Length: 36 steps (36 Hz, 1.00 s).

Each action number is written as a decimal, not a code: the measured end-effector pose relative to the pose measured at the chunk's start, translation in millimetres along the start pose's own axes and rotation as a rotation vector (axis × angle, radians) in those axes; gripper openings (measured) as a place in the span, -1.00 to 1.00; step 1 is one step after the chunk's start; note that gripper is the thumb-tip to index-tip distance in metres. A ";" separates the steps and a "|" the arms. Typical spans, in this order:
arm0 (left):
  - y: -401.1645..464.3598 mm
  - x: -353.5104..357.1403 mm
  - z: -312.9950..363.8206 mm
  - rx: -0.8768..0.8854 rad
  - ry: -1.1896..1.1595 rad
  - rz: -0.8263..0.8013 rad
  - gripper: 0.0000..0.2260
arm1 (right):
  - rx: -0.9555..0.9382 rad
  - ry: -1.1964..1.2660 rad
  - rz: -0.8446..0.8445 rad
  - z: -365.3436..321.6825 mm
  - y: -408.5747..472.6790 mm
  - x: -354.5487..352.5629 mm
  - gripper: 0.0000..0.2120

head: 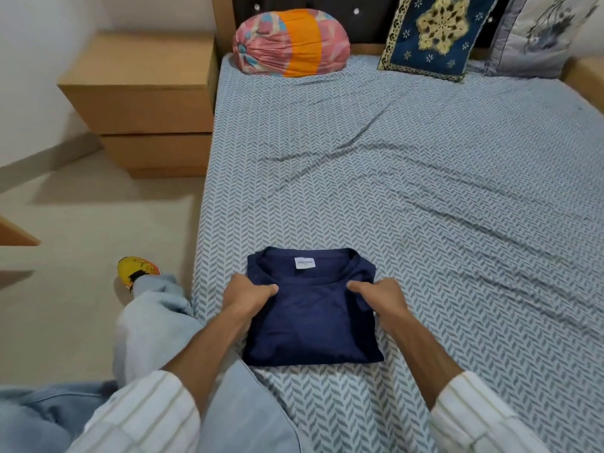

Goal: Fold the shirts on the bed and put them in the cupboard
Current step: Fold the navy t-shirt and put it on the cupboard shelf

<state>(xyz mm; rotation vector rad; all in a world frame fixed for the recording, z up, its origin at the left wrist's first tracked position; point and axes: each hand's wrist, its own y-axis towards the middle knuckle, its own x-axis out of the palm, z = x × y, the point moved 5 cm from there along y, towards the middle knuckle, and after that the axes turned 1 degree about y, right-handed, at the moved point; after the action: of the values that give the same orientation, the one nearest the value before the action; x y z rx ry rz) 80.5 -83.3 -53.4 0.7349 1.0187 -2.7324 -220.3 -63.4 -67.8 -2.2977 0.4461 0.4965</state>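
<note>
A navy blue shirt (310, 318) lies folded into a neat rectangle near the front left edge of the bed (425, 191), its collar and white label facing away from me. My left hand (250, 294) grips the shirt's left side, fingers curled over the top of the fabric. My right hand (376, 294) holds the right side the same way, thumb under the edge. The cupboard is out of view.
A pink and orange bolster (291, 44), a blue embroidered cushion (438, 34) and a grey pillow (542, 31) line the headboard. A wooden bedside cabinet (147, 103) stands left of the bed. My knee rests on the mattress edge, and a yellow shoe (137, 269) is on the floor.
</note>
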 end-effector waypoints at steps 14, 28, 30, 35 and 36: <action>1.0 12.3 12.5 -0.006 -0.227 -0.178 -0.83 | 0.009 0.133 -0.226 -26.7 -15.2 11.9 -0.79; -57.7 -99.4 52.1 0.299 -0.597 -0.253 -0.77 | -0.327 0.252 -0.508 -127.2 -82.6 16.8 -0.85; -73.5 -135.5 46.1 0.342 -0.623 -0.231 -0.73 | -0.347 0.258 -0.549 -148.7 -103.8 34.3 -0.84; -115.5 -224.0 10.0 0.389 -0.722 -0.144 -0.50 | -0.438 0.222 -0.713 -198.6 -170.8 90.0 -0.78; -125.0 -241.8 -0.4 0.390 -0.732 -0.113 -0.49 | -0.452 0.213 -0.757 -207.0 -186.4 102.7 -0.78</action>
<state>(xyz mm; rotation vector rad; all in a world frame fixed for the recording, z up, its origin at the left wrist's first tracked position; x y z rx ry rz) 255.8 1.9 136.6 -0.3136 0.3776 -2.9298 -2.2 -104.7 129.3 -2.7217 -0.4943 -0.0396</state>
